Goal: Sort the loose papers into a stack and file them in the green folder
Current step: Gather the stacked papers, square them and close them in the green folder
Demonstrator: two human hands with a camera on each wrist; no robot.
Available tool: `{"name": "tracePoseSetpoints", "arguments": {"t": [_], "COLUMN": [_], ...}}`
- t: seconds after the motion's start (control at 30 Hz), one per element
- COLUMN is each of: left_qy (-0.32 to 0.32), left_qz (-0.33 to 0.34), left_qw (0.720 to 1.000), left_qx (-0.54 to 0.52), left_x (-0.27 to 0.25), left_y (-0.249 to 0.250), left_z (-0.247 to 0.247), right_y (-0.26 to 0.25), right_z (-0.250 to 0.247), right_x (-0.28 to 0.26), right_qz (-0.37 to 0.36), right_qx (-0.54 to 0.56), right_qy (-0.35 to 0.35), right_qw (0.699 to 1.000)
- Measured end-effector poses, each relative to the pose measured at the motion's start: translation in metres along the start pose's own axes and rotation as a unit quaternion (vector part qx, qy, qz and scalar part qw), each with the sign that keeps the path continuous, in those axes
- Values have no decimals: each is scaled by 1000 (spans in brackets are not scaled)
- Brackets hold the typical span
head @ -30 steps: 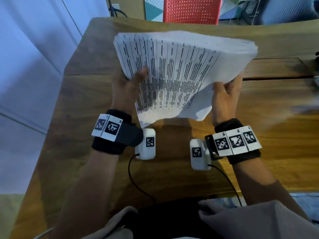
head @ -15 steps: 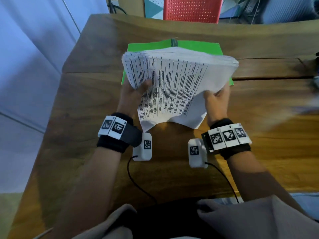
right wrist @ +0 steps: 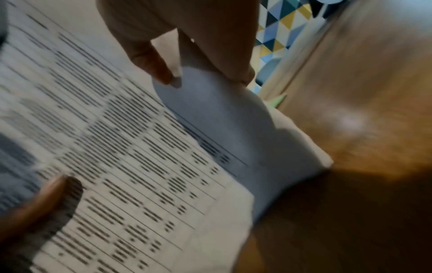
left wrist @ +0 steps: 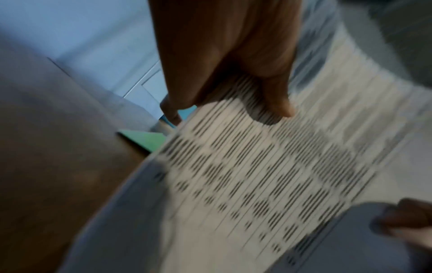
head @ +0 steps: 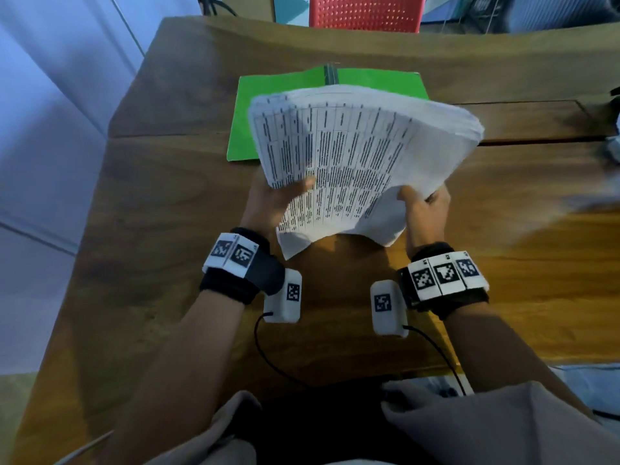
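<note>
Thick stack of white printed paper sheets point(head: 355, 156): table text too small to read in the head view and smeared by motion blur in both wrist views; the sheets cover the near right part of the flat green card folder point(head: 268, 105) and the fingers of the left hand point(head: 268, 203) and right hand point(head: 426, 209) beneath them. Red perforated plastic chair point(head: 365, 11): cut off by the top edge. Brown wooden table point(head: 167, 229): right side blurred, near edge hidden behind the person's clothing.
</note>
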State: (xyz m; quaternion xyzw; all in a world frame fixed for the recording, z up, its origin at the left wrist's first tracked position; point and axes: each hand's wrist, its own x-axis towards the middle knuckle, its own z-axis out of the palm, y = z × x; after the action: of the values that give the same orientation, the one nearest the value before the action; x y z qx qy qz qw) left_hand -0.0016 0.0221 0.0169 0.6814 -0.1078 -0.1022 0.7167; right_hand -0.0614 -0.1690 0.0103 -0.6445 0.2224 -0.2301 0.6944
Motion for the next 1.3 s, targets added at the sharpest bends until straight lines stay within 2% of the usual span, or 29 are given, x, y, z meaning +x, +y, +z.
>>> {"name": "tracePoseSetpoints", "arguments": {"t": [0.03,0.1,0.17,0.27,0.33,0.47,0.57,0.8,0.93,1.07,1.2,1.3], "left_qy": [-7,25,44,38,23,59,75,52,57,73,84,45], "left_qz": [-23,-86,-108,-87,-87,-145,-169,-235,-263,-299,-332,-349], "left_qw": [1000,993,986,982,987,983,974,954,940,915,878,853], "left_qx": [18,78,115,164,136,101,131,180,210,259,336,385], "left_x": [0,-2,-2,0,4,16,30,44,49,53,61,75], "left_y": [-16,-38,-52,-47,-39,-33,-40,-68,-85,-97,-96,-94], "left_z": [0,0,-1,8,21,63,103,197,228,238,237,222], "right_y": [9,24,32,33,30,20,14,10,18,33,46,35], "right_z": [-1,-4,-8,-20,-30,-62,-94,-160,-183,-193,-193,-186], "right_x": [1,3,5,12,17,37,62,111,129,135,138,150], "right_qz": [31,84,98,66,46,24,28,106,152,166,134,137], "right_qx": [-13,-40,-73,-100,-103,-122,-210,-393,-450,-512,-587,-650], "right_qy": [-12,-49,-71,-84,-87,-53,-14,21,-2,-94,-223,-260], "right_qw": [999,994,990,989,990,991,977,913,880,838,767,701]}}
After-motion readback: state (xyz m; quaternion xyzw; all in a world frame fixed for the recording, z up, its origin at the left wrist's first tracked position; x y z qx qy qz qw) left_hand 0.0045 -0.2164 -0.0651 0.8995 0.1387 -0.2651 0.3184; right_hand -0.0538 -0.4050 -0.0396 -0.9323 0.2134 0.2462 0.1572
